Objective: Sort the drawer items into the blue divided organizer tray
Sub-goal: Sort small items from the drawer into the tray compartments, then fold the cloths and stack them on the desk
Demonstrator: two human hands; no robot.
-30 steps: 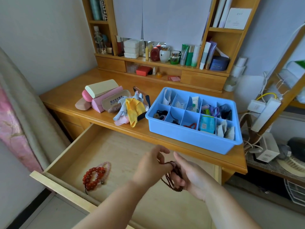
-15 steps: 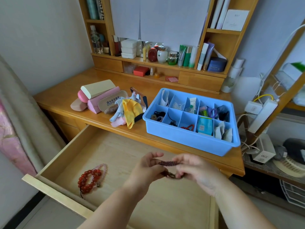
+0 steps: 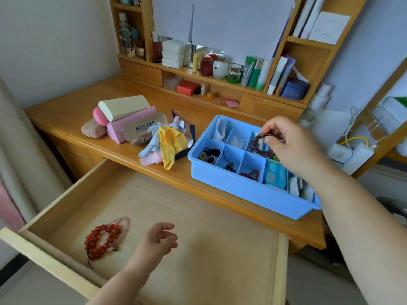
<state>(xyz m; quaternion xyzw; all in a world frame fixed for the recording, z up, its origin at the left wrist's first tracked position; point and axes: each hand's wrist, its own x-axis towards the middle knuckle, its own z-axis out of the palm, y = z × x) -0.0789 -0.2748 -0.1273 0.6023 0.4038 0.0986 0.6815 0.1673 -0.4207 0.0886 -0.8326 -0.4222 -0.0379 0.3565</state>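
The right hand (image 3: 290, 146) pinches a dark brown-red beaded bracelet (image 3: 262, 145) between thumb and fingertips, the other fingers curled loosely above it. The bracelet hangs as a flattened loop below and to the left of those fingertips, its long axis running roughly along the tray's length, and it hovers over the middle compartments of the blue plastic divided organizer tray (image 3: 242, 188), about where the back and front rows meet. It is above the dividers, not yet resting in any cell, and I cannot tell which cell lies exactly beneath it. The front cell below and slightly nearer already holds a small red item, which looks like the likeliest match, so the coming move is probably a short drop down and towards the person.

The left hand (image 3: 159, 238) holds nothing, its fingers relaxed and slightly spread, low over the bare floor of the open pale wooden drawer (image 3: 198, 216). Just to its left in the drawer lies a red round-bead bracelet (image 3: 99, 243), touching a pale pink bead bracelet (image 3: 121, 223). The left hand is far nearer these two than the right.

The tray stands on the wooden table (image 3: 72, 115), beside a heap of yellow, blue and pink cloths (image 3: 167, 146).
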